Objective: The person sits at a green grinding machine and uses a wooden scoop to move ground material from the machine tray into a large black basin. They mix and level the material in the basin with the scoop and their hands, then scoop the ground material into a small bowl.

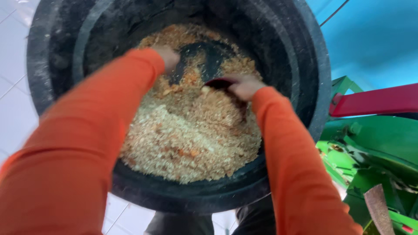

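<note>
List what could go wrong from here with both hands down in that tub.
The left hand and right hand grip a dark scoop deep in loose feed; lifted fast, grains might spill over the black tub rim. Dust may rise toward the face. The orange sleeves could pick up feed.

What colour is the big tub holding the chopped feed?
Black, dusted grey at the rim; the tub shows best in the head view.

Green machine frame (370,143) at right, with red bar (379,101) across it; white floor tiles (13,65) at left (blue wall (374,39) behind).
</note>
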Demonstrator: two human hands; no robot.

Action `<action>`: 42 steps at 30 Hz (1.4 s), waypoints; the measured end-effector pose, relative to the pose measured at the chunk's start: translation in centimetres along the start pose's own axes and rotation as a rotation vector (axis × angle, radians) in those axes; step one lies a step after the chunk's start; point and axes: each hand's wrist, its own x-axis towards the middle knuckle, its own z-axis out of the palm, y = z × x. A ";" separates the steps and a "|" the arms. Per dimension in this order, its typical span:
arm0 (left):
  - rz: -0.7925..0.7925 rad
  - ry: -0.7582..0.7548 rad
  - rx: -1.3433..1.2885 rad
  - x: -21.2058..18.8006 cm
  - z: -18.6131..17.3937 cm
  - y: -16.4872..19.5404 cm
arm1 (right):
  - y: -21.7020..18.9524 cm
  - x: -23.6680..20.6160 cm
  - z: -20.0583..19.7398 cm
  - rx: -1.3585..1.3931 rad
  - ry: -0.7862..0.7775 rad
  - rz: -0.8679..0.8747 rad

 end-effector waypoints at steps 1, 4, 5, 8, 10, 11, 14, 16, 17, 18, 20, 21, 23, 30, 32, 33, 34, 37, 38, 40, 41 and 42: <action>-0.029 0.069 -0.065 -1.5 -1.3 -0.3 | 0.5 0.0 -0.4 0.066 0.010 0.015; -0.111 0.302 -0.172 -8.0 -5.1 -2.8 | 2.0 -0.1 -1.8 0.309 0.089 0.038; -0.080 0.437 -0.171 -10.9 -5.2 -3.8 | 2.5 -0.2 -2.1 0.395 0.126 0.043; -0.094 0.857 -0.167 -20.3 -1.8 -8.3 | 3.6 -0.7 -2.4 0.793 0.170 0.089; -0.289 0.898 -0.443 -26.9 3.9 -10.9 | 3.9 -1.0 -2.0 0.931 0.210 0.048; -0.446 0.867 -0.535 -29.4 7.3 -11.7 | 3.9 -1.3 -1.7 1.002 0.229 0.029; -0.969 0.655 -0.740 -36.9 18.3 -10.9 | 3.2 -2.2 -0.8 1.257 0.163 0.008; -1.268 0.513 -0.622 -41.4 24.8 -7.3 | 2.3 -3.2 -0.4 1.409 0.118 -0.042; -1.402 0.489 -0.470 -43.6 28.2 -5.0 | 1.8 -3.9 -0.2 1.482 0.095 -0.070; -1.483 0.454 -0.403 -45.4 30.7 -2.9 | 1.1 -4.6 -0.2 1.485 0.099 -0.086; -1.379 0.527 -0.429 -46.8 32.7 0.1 | -0.1 -6.4 0.0 1.498 0.110 -0.108; -1.272 0.600 -0.451 -46.7 32.4 1.3 | -0.7 -7.4 0.1 1.514 0.141 -0.093; -1.011 0.826 -0.449 -45.2 29.8 3.4 | -2.0 -9.6 0.0 1.541 0.198 -0.066; -0.227 1.411 -0.812 -36.9 10.9 12.3 | -5.2 -17.8 -1.1 1.451 0.209 -0.196; -0.003 1.430 -1.055 -34.2 6.2 14.4 | -5.7 -20.0 -1.1 1.479 0.204 -0.231; 0.058 1.419 -1.191 -32.8 4.1 15.3 | -5.8 -21.2 -1.0 1.486 0.216 -0.247; 0.089 1.388 -1.253 -31.4 2.3 16.1 | -5.9 -22.5 -0.9 1.493 0.227 -0.261; 0.156 1.336 -1.298 -26.8 -1.9 18.3 | -5.8 -26.9 -0.5 1.507 0.191 -0.311; 0.203 1.322 -1.333 -25.3 -3.0 19.2 | -5.7 -28.7 -0.5 1.507 0.169 -0.329; 0.294 1.283 -1.406 -23.1 -4.4 21.5 | -5.1 -32.6 -0.1 1.521 0.134 -0.412; 0.355 1.233 -1.502 -22.5 -4.6 23.0 | -4.8 -34.7 0.3 1.532 0.119 -0.454; 0.418 1.175 -1.595 -21.9 -4.9 24.5 | -4.4 -36.8 0.5 1.504 0.108 -0.483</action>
